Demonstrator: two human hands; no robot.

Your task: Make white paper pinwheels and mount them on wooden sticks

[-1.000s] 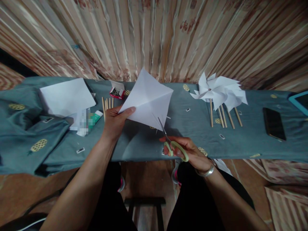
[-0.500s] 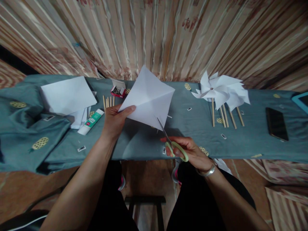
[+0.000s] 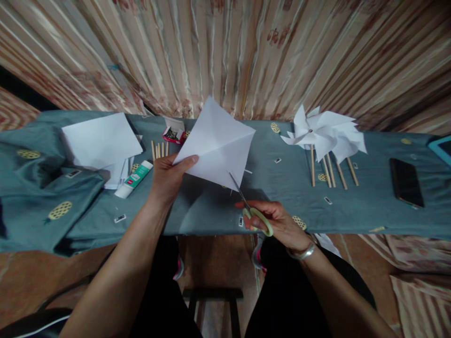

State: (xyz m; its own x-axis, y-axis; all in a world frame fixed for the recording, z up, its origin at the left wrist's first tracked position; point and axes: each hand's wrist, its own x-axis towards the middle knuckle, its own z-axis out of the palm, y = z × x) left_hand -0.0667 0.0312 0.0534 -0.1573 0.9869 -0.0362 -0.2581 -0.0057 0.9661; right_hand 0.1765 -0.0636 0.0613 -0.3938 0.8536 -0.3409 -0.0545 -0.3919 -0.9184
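Observation:
A creased square sheet of white paper is pinched at its left corner by my left hand, thumb on top. My right hand has its fingers through the pale green handles of a pair of scissors. The blades straddle the paper's lower corner, one above it and the tip of the other showing below its edge. Just left of my left hand lie several wooden sticks and a green and white glue tube. Behind them stands an opened small red box with small dark items inside.
White paper pinwheels on wooden sticks lie to the right. Beyond them are a black phone and a blue-edged object. Paper sheets lie at left on the teal cloth. A curtain hangs behind the table.
The scissors' handles have drawn slightly closer together, with the blades still at the paper's lower corner. My left hand keeps the same hold on the sheet.

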